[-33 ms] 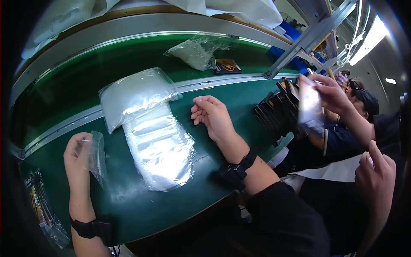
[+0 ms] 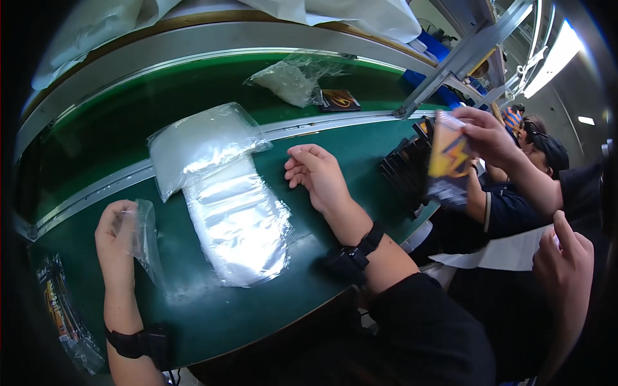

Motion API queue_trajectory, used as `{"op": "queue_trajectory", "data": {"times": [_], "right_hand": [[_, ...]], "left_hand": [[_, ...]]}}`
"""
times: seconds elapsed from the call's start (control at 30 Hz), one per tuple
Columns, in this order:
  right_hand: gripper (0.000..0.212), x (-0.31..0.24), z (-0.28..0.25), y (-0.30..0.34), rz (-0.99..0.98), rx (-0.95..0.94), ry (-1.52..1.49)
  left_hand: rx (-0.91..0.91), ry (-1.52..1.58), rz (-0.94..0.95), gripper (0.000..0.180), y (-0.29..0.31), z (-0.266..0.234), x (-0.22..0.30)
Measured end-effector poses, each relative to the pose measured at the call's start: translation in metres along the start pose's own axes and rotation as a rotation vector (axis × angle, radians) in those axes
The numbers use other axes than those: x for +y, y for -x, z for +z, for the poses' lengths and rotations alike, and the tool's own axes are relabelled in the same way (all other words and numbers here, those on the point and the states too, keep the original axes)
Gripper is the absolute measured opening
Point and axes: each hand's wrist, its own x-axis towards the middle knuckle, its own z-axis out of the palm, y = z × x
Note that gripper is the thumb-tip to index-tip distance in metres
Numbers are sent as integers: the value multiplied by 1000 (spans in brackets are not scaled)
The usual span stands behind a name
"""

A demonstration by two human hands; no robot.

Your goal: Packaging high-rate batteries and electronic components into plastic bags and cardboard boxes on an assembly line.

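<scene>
Nothing has shifted since the earlier frame: the left hand (image 2: 116, 235) still pinches one clear bag (image 2: 145, 241), unfilled, beside the bag stack (image 2: 238, 222); the right hand (image 2: 318, 177) rests loosely curled and empty on the green table (image 2: 193, 315).

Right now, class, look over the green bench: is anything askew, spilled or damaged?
Nothing looks spilled or damaged. The stack of clear bags lies slightly slanted, its top under a white bag bundle. The left hand holds one clear bag; the right hand rests empty on the bench.
</scene>
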Motion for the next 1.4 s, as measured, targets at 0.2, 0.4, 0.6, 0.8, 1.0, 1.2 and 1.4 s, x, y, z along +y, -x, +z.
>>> {"op": "queue_trajectory", "data": {"times": [0.2,0.4,0.6,0.8,1.0,1.2,1.4], "right_hand": [[15,4,-5,-4,7,-36,-1],[15,-4,16,24,-213,-332,580],[20,-29,8,46,-995,-7,1102],[68,-41,-45,31,-188,501,1782],[46,-33,-34,42,-583,-335,1391],[39,-36,-18,63,-384,-266,1135],[45,-42,-16,52,-309,434,1481]], "left_hand": [[188,6,-62,14,1,-2,7],[150,-69,271,13,-6,-1,0],[161,-594,484,6,9,12,29],[148,-466,408,10,4,9,25],[213,-477,383,15,3,-5,22],[253,-347,280,17,12,-10,28],[612,-258,615,18,16,-18,51]]}}
